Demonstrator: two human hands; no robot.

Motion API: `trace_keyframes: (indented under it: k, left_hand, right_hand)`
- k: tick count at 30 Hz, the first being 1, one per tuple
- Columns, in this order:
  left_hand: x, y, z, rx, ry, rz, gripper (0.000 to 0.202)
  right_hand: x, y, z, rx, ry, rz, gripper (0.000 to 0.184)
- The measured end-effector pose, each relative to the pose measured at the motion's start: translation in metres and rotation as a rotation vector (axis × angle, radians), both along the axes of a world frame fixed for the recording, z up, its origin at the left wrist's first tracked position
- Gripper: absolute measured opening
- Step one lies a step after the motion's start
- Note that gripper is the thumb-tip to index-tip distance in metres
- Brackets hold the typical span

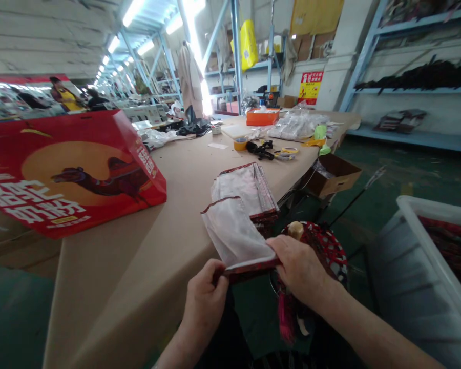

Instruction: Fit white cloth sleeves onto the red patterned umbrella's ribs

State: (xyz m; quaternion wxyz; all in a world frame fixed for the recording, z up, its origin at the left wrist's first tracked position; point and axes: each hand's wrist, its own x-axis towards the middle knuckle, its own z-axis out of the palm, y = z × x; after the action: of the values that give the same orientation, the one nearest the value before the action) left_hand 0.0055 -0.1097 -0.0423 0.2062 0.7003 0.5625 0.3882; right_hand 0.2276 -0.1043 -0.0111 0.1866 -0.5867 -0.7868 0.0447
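Both my hands grip the near edge of a white fabric pouch with dark red trim (236, 234) that lies over the table's front edge. My left hand (206, 301) pinches its left corner, fingers closed. My right hand (297, 266) clamps the right end of the trim, fingers closed over it. A stack of similar white and red pouches (246, 190) lies on the table just beyond. Below my right hand sits a round red and black patterned item (328, 251) with a pale knob and a pink tassel (287, 318).
The tan table (138, 256) stretches far ahead. A big red gift bag with a camel picture (69, 174) lies at left. An orange box (262, 117), tape rolls, plastic bags and black straps sit far back. A cardboard box (332, 174) and a white bin (434, 246) stand at right.
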Motion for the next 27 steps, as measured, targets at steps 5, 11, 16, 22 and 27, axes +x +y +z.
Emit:
trace_keyframes:
  k: [5,11,16,22,27]
  left_hand:
    - [0.039,-0.016,-0.021,-0.523,-0.836,0.035,0.011]
    - [0.081,-0.008,-0.038,-0.929,-1.228,0.049,0.02]
    - [0.099,-0.007,-0.045,-1.065,-0.862,-0.312,0.031]
    - [0.119,0.04,0.006,-1.146,-1.147,-0.41,0.026]
    - [0.146,0.083,0.005,-1.037,-1.245,-0.316,0.018]
  right_hand:
    - [0.006,-0.048,-0.071,-0.338,-0.027,0.026,0.027]
    - [0.02,-0.055,-0.115,-0.587,1.087,-0.226,0.014]
    - [0.036,-0.042,-0.086,-0.771,2.087,-0.515,0.012]
    - [0.063,-0.042,-0.026,-1.041,2.039,-0.128,0.038]
    - [0.094,0.019,-0.013,-0.773,2.039,-0.111,0.039]
